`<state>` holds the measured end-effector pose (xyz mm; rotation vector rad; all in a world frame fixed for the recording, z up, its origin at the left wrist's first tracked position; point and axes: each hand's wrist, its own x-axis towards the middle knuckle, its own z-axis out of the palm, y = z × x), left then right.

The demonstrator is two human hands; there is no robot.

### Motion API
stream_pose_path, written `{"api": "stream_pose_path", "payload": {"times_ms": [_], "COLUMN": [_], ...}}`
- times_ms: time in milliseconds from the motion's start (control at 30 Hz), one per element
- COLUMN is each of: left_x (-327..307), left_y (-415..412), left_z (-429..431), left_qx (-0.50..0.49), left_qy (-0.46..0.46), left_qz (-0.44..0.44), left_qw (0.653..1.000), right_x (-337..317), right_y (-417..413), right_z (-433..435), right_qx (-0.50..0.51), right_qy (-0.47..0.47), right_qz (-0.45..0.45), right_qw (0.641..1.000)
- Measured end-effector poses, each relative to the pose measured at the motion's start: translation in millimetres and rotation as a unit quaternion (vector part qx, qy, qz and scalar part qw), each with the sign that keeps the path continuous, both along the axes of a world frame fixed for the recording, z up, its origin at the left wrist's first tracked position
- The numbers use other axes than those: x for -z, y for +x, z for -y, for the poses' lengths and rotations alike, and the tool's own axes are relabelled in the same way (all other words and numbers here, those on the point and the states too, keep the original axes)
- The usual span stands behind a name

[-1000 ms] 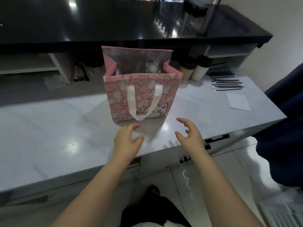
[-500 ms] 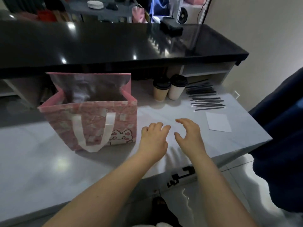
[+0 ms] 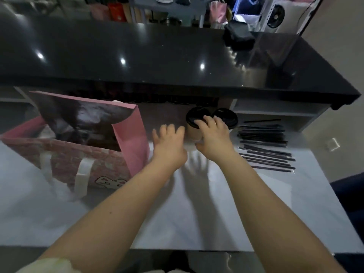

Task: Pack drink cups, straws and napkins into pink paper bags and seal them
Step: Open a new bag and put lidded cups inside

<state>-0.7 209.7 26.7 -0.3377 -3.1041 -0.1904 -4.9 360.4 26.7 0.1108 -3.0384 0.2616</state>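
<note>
- Currently, the right hand [image 3: 213,138] grasps the tan cup [image 3: 192,133]. Its fingers curl over the black lid and its thumb lies against the near side of the cup wall.
- The left hand [image 3: 169,146] is released, with fingers spread and holding nothing. It hovers just left of the tan cup, and whether it touches the wall cannot be told.
- The tan cup stands upright at the far edge of the white counter [image 3: 59,213], touching or almost touching a second cup [image 3: 226,117] on its right.
- The pink bag [image 3: 128,142] stands open at the left, with its mouth facing up. The straws [image 3: 264,146] lie in a loose row to the right of the cups.
- Risk 1: the grip sits high, largely on the lid. A lift by the lid alone could pop it off or let the body slip, probably spilling any contents.
- Risk 2: the second cup stands so close that a sideways pull could knock it over.
- Risk 3: the bag's tall right wall lies between cup and opening. A low carry could catch that edge, tipping the bag or the cup.
- Change from half a second earlier: both hands then hovered over bare counter, near of the cups, touching neither.
- The right hand has since reached far onto the tan cup, and the left has followed to its side.
- The bag remains open at the left, and both cups stand where they did.
</note>
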Motion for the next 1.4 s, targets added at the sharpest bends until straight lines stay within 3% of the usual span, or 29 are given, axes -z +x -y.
{"api": "stream_pose_path", "payload": {"times_ms": [167,267,400,500,600,800,933,1200,1300,1400], "left_x": [-4.6,-2.9,-17.5,-44.8,-76.5,-124.9,-140.0,-133.9,-129.8,-124.2], "left_y": [-21.5,-19.0,-10.9,0.9,1.7,-14.4,-13.1,4.7,12.4,16.8], "left_z": [-2.2,-0.9,-0.3,-2.6,-0.2,35.4,80.4,178.4,212.5,254.0], "left_qx": [-0.032,-0.032,-0.025,-0.006,0.009,0.002,-0.006,-0.022,-0.027,-0.029], "left_qy": [-0.021,-0.033,0.012,0.106,0.131,0.124,0.173,0.218,0.209,0.204], "left_qz": [-0.003,-0.015,-0.032,-0.114,-0.176,-0.153,-0.147,-0.137,-0.132,-0.117], "left_qw": [0.999,0.999,0.999,0.988,0.976,0.98,0.974,0.966,0.969,0.971], "right_x": [-1.1,8.4,13.8,-3.5,-35.6,-100.2,-132.4,-158.6,-157.1,-154.6], "right_y": [-63.5,-72.7,-53.8,-31.7,-14.3,7.7,21.5,34.4,32.4,31.8], "right_z": [7.4,11.1,6.4,-1.5,-8.7,4.1,25.1,91.5,125.1,160.6], "right_qx": [0.028,0.037,0.0,-0.023,-0.071,-0.097,-0.116,-0.187,-0.183,-0.166], "right_qy": [0.095,0.105,0.052,-0.06,-0.141,-0.162,-0.195,-0.092,-0.142,-0.252], "right_qz": [0.018,0.035,-0.012,-0.049,-0.061,-0.134,-0.189,-0.242,-0.277,-0.27], "right_qw": [0.995,0.993,0.999,0.997,0.986,0.973,0.955,0.948,0.933,0.914]}}
